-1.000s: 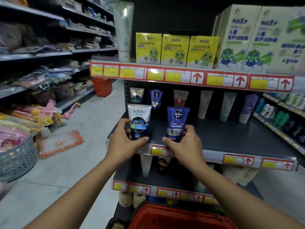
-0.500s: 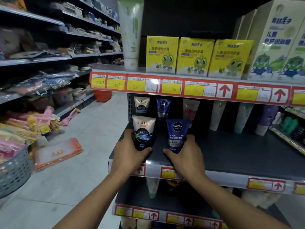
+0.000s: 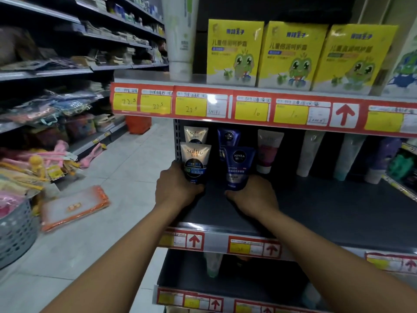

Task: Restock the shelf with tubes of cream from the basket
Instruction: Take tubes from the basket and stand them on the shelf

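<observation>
Left hand grips white tube; right hand grips blue tube. Both tubes moved from shelf front edge deeper inward, now upright just before back-row tubes. Placement nearly complete; release pending. Basket out of view.

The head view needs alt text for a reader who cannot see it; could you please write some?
Two hands stand tubes on a dark store shelf: the left hand grips a Softto cleanser tube, the right hand a blue Nivea Men tube, each before a matching tube.

Pale tiled floor, dim aisle shelving
</observation>
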`<move>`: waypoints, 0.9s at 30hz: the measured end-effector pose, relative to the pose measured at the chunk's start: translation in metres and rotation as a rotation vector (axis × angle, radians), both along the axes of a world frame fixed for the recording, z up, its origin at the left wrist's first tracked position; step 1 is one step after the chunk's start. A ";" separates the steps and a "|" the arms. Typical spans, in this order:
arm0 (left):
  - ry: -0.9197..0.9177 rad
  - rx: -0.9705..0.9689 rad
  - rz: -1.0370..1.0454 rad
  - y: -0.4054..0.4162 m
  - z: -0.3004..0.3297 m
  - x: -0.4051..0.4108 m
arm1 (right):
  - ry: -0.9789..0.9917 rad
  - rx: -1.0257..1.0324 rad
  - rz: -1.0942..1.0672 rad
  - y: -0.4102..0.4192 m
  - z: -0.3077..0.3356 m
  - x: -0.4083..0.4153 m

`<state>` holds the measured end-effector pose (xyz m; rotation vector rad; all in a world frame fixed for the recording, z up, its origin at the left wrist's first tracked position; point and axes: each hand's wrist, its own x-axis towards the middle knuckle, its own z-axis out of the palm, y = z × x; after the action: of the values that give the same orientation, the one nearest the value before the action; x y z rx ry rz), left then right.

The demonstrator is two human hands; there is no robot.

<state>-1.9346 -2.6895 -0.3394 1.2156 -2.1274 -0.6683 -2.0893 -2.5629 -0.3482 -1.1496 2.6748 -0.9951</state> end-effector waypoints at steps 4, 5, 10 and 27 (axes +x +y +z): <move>0.005 0.002 0.018 -0.023 -0.003 -0.015 | 0.028 0.034 0.032 -0.026 0.000 -0.014; 0.007 0.002 0.024 -0.027 -0.004 -0.017 | 0.045 0.035 0.033 -0.031 0.000 -0.017; 0.018 0.013 0.068 -0.044 -0.007 -0.030 | 0.074 0.039 0.017 -0.056 -0.006 -0.031; 0.016 -0.017 0.058 -0.060 -0.020 -0.040 | 0.283 -0.047 -0.045 -0.067 -0.026 -0.039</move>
<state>-1.9746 -2.7499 -0.3595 1.2538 -2.0728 -0.6314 -2.1282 -2.6301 -0.3738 -1.3376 2.9184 -0.9724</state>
